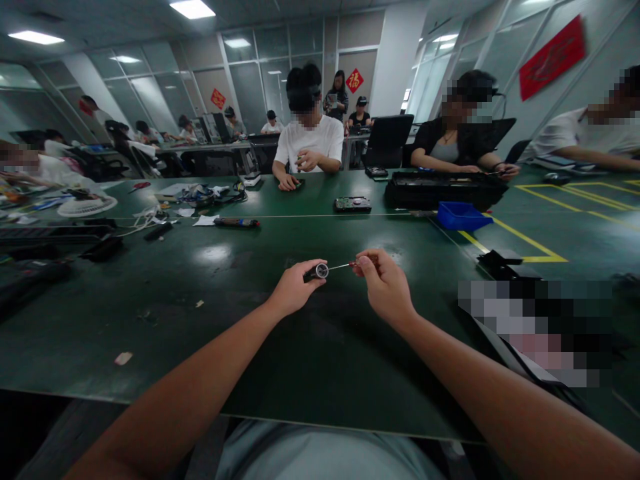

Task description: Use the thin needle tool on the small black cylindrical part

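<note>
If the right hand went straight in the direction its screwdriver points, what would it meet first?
Most likely the black cylindrical part in the left hand, at its round end; the screwdriver appears to reach or nearly reach it, though depth is unclear.

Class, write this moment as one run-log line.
left hand: holds dark cylindrical part; right hand: holds red-handled screwdriver; screwdriver direction: toward part; tip contact: unclear
</note>
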`<state>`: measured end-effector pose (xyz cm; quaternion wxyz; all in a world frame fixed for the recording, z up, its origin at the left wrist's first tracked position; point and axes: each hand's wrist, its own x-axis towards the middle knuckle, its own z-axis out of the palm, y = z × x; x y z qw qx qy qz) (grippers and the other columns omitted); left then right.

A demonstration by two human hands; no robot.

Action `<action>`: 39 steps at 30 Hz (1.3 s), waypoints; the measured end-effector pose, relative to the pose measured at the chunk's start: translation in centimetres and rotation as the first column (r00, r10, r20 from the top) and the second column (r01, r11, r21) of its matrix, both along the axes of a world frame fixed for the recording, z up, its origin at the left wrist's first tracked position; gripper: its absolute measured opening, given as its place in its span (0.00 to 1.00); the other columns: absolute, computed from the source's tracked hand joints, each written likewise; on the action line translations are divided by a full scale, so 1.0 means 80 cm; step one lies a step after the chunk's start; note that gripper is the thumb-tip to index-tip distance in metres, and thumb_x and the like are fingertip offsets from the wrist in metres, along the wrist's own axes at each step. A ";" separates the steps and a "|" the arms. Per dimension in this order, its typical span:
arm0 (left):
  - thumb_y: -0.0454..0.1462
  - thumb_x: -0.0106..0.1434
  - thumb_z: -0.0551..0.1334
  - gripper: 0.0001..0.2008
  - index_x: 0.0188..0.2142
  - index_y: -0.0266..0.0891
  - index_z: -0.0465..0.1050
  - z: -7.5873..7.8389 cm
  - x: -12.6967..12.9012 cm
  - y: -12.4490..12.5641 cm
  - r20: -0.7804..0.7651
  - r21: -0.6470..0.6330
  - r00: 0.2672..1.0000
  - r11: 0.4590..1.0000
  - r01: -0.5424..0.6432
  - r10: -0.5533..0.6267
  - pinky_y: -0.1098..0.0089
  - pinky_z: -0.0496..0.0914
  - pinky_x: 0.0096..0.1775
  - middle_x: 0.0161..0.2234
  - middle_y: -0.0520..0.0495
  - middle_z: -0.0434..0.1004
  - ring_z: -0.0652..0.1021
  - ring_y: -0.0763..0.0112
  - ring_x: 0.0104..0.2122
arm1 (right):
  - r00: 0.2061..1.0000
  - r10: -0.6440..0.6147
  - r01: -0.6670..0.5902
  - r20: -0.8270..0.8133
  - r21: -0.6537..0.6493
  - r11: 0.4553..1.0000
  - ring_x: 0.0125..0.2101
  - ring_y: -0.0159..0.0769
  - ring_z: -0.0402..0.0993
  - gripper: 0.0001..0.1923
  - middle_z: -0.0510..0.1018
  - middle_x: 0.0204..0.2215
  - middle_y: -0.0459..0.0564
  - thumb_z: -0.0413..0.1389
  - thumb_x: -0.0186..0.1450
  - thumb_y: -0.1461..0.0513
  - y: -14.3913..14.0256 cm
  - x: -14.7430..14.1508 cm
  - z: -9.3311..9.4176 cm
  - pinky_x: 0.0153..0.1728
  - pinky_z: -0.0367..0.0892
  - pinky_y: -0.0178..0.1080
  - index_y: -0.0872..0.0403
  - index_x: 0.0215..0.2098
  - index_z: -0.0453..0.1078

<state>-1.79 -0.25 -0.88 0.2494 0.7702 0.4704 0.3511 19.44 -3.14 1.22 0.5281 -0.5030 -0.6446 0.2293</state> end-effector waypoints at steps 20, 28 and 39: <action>0.36 0.63 0.67 0.21 0.56 0.47 0.74 -0.009 -0.006 0.005 -0.110 0.087 0.994 0.996 0.015 -0.006 0.57 0.68 0.54 0.50 0.47 0.79 0.76 0.60 0.49 | 0.960 0.064 -0.113 0.271 0.171 0.979 0.35 0.40 0.79 0.08 0.82 0.34 0.52 0.55 0.68 0.58 -0.006 0.004 0.013 0.37 0.70 0.42 0.53 0.41 0.74; 0.36 0.64 0.67 0.21 0.56 0.47 0.73 -0.005 -0.005 0.003 -0.107 0.086 0.994 0.996 0.002 0.007 0.58 0.68 0.53 0.49 0.47 0.79 0.76 0.60 0.49 | 0.950 0.140 -0.177 0.278 0.112 0.978 0.32 0.37 0.77 0.12 0.80 0.31 0.48 0.49 0.72 0.57 -0.005 0.005 0.008 0.34 0.68 0.40 0.52 0.41 0.73; 0.34 0.63 0.67 0.20 0.55 0.44 0.74 -0.003 -0.003 0.003 -0.134 0.089 0.991 0.996 0.017 -0.005 0.60 0.68 0.52 0.49 0.47 0.79 0.76 0.61 0.48 | 0.948 0.085 -0.111 0.307 0.071 0.991 0.29 0.39 0.75 0.15 0.79 0.30 0.50 0.44 0.71 0.60 -0.008 0.001 0.013 0.32 0.65 0.41 0.53 0.50 0.69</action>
